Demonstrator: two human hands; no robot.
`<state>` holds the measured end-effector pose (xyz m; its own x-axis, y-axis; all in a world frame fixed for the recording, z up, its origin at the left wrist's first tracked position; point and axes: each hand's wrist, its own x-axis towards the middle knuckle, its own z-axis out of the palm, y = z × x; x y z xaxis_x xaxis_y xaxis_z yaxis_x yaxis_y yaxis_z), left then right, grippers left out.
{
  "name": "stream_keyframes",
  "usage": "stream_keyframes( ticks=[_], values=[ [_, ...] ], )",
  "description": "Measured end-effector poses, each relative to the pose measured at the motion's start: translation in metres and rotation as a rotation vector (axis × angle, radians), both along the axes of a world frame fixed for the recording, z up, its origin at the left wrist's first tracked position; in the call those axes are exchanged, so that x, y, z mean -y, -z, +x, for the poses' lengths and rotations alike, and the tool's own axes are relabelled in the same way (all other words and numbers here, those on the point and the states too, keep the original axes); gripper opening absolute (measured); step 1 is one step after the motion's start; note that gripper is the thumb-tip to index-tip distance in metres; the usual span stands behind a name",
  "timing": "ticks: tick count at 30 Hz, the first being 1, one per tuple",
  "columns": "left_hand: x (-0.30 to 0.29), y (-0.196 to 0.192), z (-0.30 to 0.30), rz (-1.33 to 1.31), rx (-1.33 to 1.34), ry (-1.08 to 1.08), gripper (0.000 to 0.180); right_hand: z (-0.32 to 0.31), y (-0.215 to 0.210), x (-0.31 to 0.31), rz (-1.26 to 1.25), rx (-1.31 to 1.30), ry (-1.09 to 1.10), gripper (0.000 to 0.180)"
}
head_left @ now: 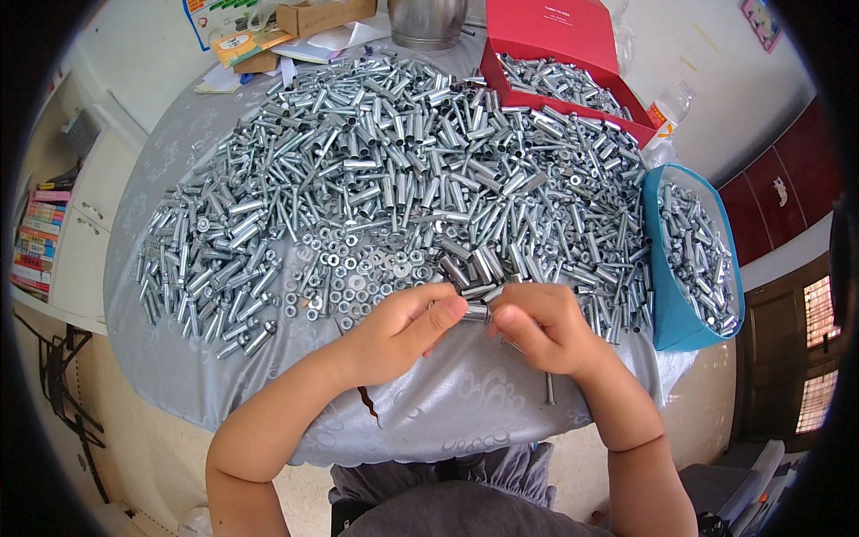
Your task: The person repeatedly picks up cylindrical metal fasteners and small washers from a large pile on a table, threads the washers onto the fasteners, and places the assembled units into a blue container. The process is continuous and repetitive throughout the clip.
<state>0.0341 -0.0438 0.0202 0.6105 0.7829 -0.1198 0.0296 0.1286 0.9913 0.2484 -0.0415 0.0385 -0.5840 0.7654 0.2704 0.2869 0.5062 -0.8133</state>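
"I'm watching through the head camera. Where is the piece in hand?"

"I have a metal sleeve (476, 311) between the two hands, over the near edge of the pile. Take it as the centre of my clock, with twelve at the far side."

"And the fingers?"

"My left hand (398, 333), at about half past eight, is clamped on the sleeve, thumb laid along the top. My right hand (548, 329), at three, has its fingers curled in and its thumb folded against them, right at the sleeve's other end. The knuckles cover that contact, so I can't tell whether they truly grip it."

"What lies around them?"

"A bolt (550, 387) shows just below the right hand, between four and five, head toward me. Loose nuts and washers (351, 273) spread between nine and ten. The big heap of sleeves and bolts (394, 148) fills eleven, running on toward one."

"Containers?"

"I see an open red box (564, 40) near one, filled with metal pieces, and a teal bin (659, 259) between two and three, filled too. A metal pot (428, 22) stands almost at twelve."

"Nearer to you?"

"I get the silvery patterned tablecloth (474, 407) at six, and a dark jagged mark (369, 407) on it between seven and eight."
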Motion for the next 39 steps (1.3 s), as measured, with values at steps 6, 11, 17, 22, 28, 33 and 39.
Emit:
stream_keyframes(
  ticks=[6,11,17,22,28,33,39],
  values=[
    [-0.001,0.000,-0.001,-0.004,0.007,-0.002,0.038,-0.007,-0.016,0.007,-0.181,-0.022,0.135,0.025],
    [0.000,-0.001,0.001,-0.003,0.011,-0.045,0.038,-0.001,-0.005,0.001,-0.111,0.070,0.054,0.024],
    [-0.001,0.001,0.001,0.033,0.003,-0.009,0.036,-0.001,-0.010,0.001,-0.163,-0.049,0.028,0.024],
    [0.000,-0.001,0.001,-0.002,-0.012,-0.006,0.036,0.001,-0.002,-0.002,-0.057,0.046,-0.035,0.024],
    [0.000,-0.002,0.001,0.005,0.008,-0.031,0.036,-0.002,-0.013,0.004,-0.213,0.022,0.062,0.025],
    [0.000,0.000,0.000,0.001,0.009,-0.035,0.037,-0.007,-0.001,0.005,-0.111,-0.131,0.074,0.023],
    [0.000,-0.003,-0.001,0.016,-0.015,-0.031,0.038,-0.001,-0.004,0.000,0.063,0.039,0.023,0.025]
  ],
)
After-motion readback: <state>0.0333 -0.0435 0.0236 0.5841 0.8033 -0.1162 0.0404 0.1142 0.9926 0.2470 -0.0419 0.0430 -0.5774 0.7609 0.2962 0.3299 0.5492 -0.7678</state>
